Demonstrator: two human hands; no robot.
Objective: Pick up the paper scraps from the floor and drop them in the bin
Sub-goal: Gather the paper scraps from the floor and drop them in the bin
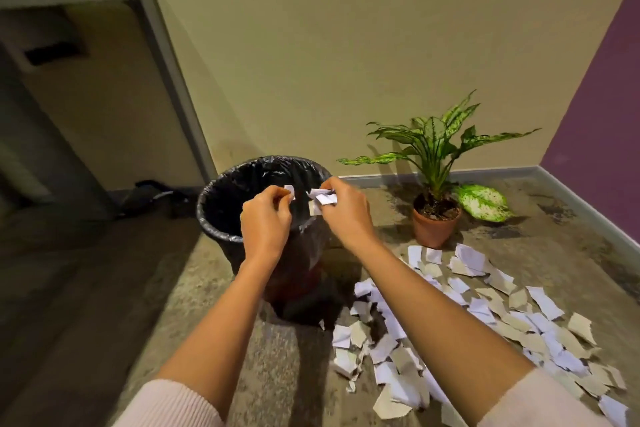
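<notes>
A mottled grey-brown floor (214, 305) meets a beige wall (311, 45), with a purple wall (602, 97) at the right and a grey-framed doorway (162, 55) at the left.

One round bin (221, 208), lined with a glossy black bag, stands on the floor near the centre. Beside it to the right is one leafy green plant (440, 146) in one terracotta pot (434, 230).

Torn paper scraps (491, 315), white and pale grey with ragged edges, lie in a loose overlapping spread on the floor to the right of the bin and in front of the pot. There are several dozen, too many and too overlapped to count exactly.

Two bare forearms reach forward from pale pink sleeves (173, 406). Both hands are above the bin's open mouth. The left hand (265, 218) has its fingers (277, 194) pinched together on one small white scrap (289, 191). The right hand (346, 210) has its fingers (332, 185) curled closed around a small crumpled bunch of white scraps (322, 198), whose number cannot be told. The two hands are close together but not touching.
</notes>
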